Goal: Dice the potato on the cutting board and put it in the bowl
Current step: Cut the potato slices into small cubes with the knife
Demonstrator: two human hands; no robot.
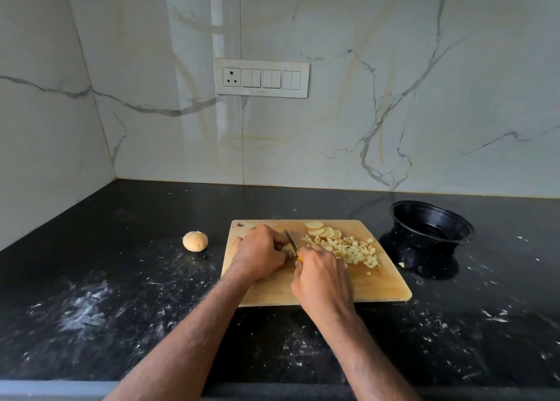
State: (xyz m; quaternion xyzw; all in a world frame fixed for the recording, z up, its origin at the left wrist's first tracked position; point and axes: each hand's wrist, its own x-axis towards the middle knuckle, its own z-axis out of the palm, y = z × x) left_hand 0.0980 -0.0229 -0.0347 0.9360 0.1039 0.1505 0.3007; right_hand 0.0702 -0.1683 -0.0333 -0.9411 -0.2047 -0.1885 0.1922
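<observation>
The dicing looks roughly half done. On the wooden cutting board (381,282), the left hand (260,250) curls over a small potato piece (286,247) while the right hand (322,275) is clenched on a yellow-handled knife (291,240), blade at that piece. Right of the blade lies a pile of diced cubes (354,252); behind them, uncut potato slices (322,232). The black bowl (403,218), right of the board on the desk (121,309), appears empty. A potato end (195,241) sits left of the board.
</observation>
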